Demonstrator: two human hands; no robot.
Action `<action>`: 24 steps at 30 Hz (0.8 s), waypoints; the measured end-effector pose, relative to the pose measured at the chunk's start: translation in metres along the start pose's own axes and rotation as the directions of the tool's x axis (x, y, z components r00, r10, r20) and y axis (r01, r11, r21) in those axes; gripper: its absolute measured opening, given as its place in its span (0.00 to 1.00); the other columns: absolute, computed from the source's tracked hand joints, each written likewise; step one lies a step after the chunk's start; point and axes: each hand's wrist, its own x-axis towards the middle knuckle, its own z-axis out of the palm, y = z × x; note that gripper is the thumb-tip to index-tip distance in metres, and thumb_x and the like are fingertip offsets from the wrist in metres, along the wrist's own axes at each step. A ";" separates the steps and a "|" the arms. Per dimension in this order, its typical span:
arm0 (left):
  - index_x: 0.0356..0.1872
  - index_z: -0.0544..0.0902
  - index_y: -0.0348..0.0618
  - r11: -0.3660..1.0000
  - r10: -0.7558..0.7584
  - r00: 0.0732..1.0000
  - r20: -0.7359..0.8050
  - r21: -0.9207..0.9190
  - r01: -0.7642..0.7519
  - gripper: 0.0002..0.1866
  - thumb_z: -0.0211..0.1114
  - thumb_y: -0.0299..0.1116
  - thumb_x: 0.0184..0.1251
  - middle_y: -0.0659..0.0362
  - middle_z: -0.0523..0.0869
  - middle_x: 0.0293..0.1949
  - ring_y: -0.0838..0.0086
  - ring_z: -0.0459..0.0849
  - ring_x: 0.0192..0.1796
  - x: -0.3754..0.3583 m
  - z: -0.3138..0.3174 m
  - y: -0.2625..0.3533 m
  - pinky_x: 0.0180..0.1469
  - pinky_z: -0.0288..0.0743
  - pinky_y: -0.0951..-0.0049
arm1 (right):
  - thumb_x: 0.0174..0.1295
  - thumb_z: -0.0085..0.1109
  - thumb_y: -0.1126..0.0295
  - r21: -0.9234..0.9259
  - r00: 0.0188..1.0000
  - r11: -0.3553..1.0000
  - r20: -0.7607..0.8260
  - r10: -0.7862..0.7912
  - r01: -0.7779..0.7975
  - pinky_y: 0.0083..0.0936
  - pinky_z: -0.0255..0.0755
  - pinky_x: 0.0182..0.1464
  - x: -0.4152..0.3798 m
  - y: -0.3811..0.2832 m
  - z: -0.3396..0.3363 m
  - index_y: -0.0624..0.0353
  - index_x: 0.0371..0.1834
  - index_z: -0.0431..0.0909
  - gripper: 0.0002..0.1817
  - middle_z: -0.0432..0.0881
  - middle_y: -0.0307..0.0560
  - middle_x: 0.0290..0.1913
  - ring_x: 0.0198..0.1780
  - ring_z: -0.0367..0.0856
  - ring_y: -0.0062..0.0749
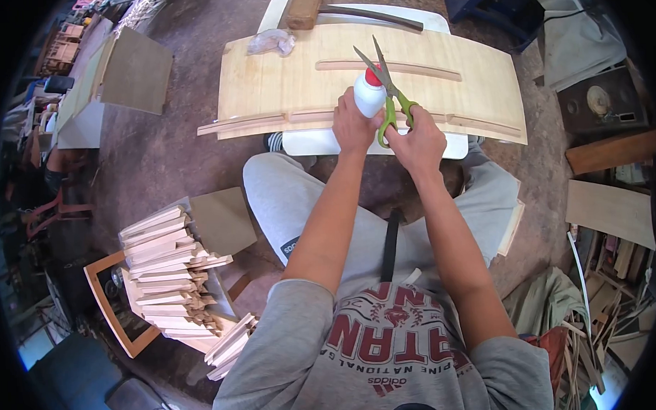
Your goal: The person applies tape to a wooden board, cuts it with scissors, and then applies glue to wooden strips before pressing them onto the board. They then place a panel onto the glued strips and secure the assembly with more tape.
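Note:
In my left hand [352, 123] is a white bottle [370, 96] with a red cap [373, 75], its fingers wrapped round the body. My right hand [417, 140] grips the green handles of a pair of scissors [388, 87]. The scissor blades are spread apart and point up, right beside the red cap. Under both hands lies a pale wooden board [266, 84]. Thin wood strips run along its near edge, and another strip [388, 69] rests farther up on the board.
A mallet [304, 9] and a crumpled plastic bag [272, 42] are at the board's far side. A stack of cut wood strips [168, 276] stands on the floor at left, by a wooden frame [99, 285]. Scrap wood [599, 318] is heaped at right.

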 end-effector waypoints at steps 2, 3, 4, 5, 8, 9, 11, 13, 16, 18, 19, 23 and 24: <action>0.64 0.70 0.50 1.000 -0.012 1.000 0.000 0.008 0.012 0.43 0.84 0.42 0.45 0.52 0.82 0.53 0.50 0.82 0.53 0.001 0.000 0.001 0.53 0.80 0.50 | 0.47 0.77 0.42 0.015 1.000 1.000 -0.008 0.013 -0.012 0.38 0.76 0.29 0.000 0.000 0.003 0.61 0.37 0.81 0.32 0.82 0.47 0.29 0.26 0.84 0.43; 0.64 0.70 0.50 1.000 -0.011 1.000 0.004 0.008 0.011 0.43 0.84 0.42 0.45 0.52 0.82 0.53 0.50 0.82 0.53 0.001 0.000 0.001 0.53 0.80 0.50 | 0.46 0.77 0.41 0.018 1.000 1.000 -0.010 0.012 -0.012 0.38 0.76 0.29 0.000 0.000 0.003 0.61 0.37 0.81 0.32 0.83 0.47 0.29 0.26 0.84 0.43; 0.64 0.70 0.50 1.000 -0.011 1.000 0.008 0.010 0.011 0.43 0.84 0.42 0.45 0.52 0.82 0.53 0.50 0.82 0.53 0.002 -0.001 0.001 0.53 0.80 0.50 | 0.46 0.77 0.41 0.022 1.000 1.000 -0.011 0.013 -0.013 0.39 0.76 0.29 0.001 0.000 0.004 0.61 0.37 0.81 0.32 0.83 0.47 0.29 0.26 0.84 0.43; 0.64 0.70 0.50 1.000 -0.011 1.000 0.012 0.013 0.010 0.43 0.84 0.41 0.45 0.52 0.82 0.53 0.50 0.82 0.53 0.002 -0.001 0.000 0.53 0.80 0.50 | 0.46 0.77 0.41 0.028 1.000 1.000 -0.012 0.014 -0.014 0.39 0.76 0.29 0.001 -0.001 0.004 0.61 0.37 0.81 0.33 0.83 0.47 0.29 0.26 0.84 0.44; 0.64 0.71 0.49 1.000 0.007 1.000 0.012 0.020 -0.007 0.43 0.84 0.42 0.45 0.52 0.82 0.53 0.50 0.82 0.53 0.002 0.000 -0.001 0.53 0.80 0.50 | 0.45 0.78 0.40 0.006 0.999 0.999 0.019 0.035 -0.035 0.39 0.75 0.29 0.003 -0.002 0.004 0.61 0.37 0.81 0.34 0.82 0.47 0.28 0.25 0.84 0.44; 0.64 0.71 0.49 1.000 0.003 1.000 0.013 0.021 -0.003 0.43 0.83 0.42 0.45 0.52 0.82 0.53 0.50 0.82 0.53 0.002 0.000 -0.001 0.53 0.80 0.50 | 0.45 0.78 0.40 0.014 0.999 0.999 0.019 0.035 -0.036 0.39 0.75 0.29 0.003 -0.002 0.003 0.61 0.37 0.81 0.33 0.82 0.48 0.27 0.25 0.83 0.45; 0.64 0.71 0.49 1.000 -0.006 1.000 0.015 0.023 0.006 0.43 0.83 0.41 0.46 0.52 0.82 0.53 0.50 0.82 0.53 0.002 -0.001 0.000 0.53 0.80 0.50 | 0.45 0.77 0.40 0.027 0.999 0.999 0.020 0.034 -0.035 0.40 0.75 0.29 0.004 -0.004 0.000 0.61 0.36 0.81 0.33 0.82 0.48 0.27 0.25 0.83 0.45; 0.65 0.70 0.49 0.999 -0.012 1.000 0.024 0.034 0.011 0.43 0.83 0.41 0.46 0.52 0.81 0.53 0.50 0.82 0.53 0.002 -0.002 0.000 0.53 0.80 0.50 | 0.46 0.77 0.41 -0.002 0.999 1.000 0.036 0.018 -0.018 0.40 0.75 0.28 0.004 -0.002 -0.003 0.61 0.36 0.81 0.33 0.82 0.48 0.26 0.25 0.83 0.46; 0.65 0.70 0.48 0.999 0.002 1.000 0.015 0.033 -0.002 0.42 0.83 0.40 0.46 0.51 0.81 0.53 0.49 0.82 0.53 0.002 0.000 0.000 0.53 0.80 0.49 | 0.47 0.76 0.41 -0.024 0.999 1.000 0.043 0.006 -0.005 0.40 0.75 0.28 0.006 -0.002 -0.006 0.62 0.36 0.81 0.32 0.82 0.49 0.26 0.24 0.83 0.46; 0.65 0.70 0.48 0.999 0.007 1.000 0.015 0.034 -0.008 0.42 0.82 0.40 0.46 0.51 0.81 0.53 0.48 0.82 0.53 0.001 0.001 -0.001 0.53 0.80 0.49 | 0.47 0.76 0.40 -0.032 0.999 0.999 0.047 0.006 -0.005 0.40 0.75 0.28 0.005 0.000 -0.006 0.62 0.35 0.80 0.32 0.82 0.49 0.26 0.24 0.84 0.47; 0.65 0.70 0.48 0.999 0.006 1.000 0.019 0.037 -0.007 0.42 0.82 0.40 0.46 0.51 0.81 0.53 0.48 0.82 0.53 0.001 0.001 -0.002 0.53 0.80 0.49 | 0.47 0.76 0.40 -0.037 0.999 0.999 0.050 0.005 -0.003 0.40 0.75 0.27 0.005 0.000 -0.006 0.61 0.35 0.80 0.32 0.82 0.49 0.26 0.24 0.84 0.47; 0.65 0.70 0.47 0.999 0.013 1.000 0.025 0.040 -0.014 0.43 0.82 0.40 0.46 0.51 0.81 0.53 0.48 0.82 0.53 0.002 0.001 -0.004 0.52 0.80 0.49 | 0.47 0.76 0.40 -0.011 1.000 1.000 0.024 -0.005 0.005 0.40 0.74 0.26 0.006 0.000 -0.005 0.61 0.33 0.80 0.32 0.81 0.48 0.24 0.23 0.82 0.46; 0.65 0.70 0.48 0.999 0.012 1.000 0.025 0.040 -0.013 0.43 0.82 0.40 0.46 0.51 0.81 0.53 0.48 0.82 0.53 0.002 0.002 -0.004 0.52 0.80 0.49 | 0.46 0.76 0.39 -0.014 1.000 1.000 0.029 0.004 -0.003 0.39 0.74 0.26 0.005 0.000 -0.004 0.61 0.32 0.80 0.33 0.81 0.48 0.23 0.22 0.82 0.46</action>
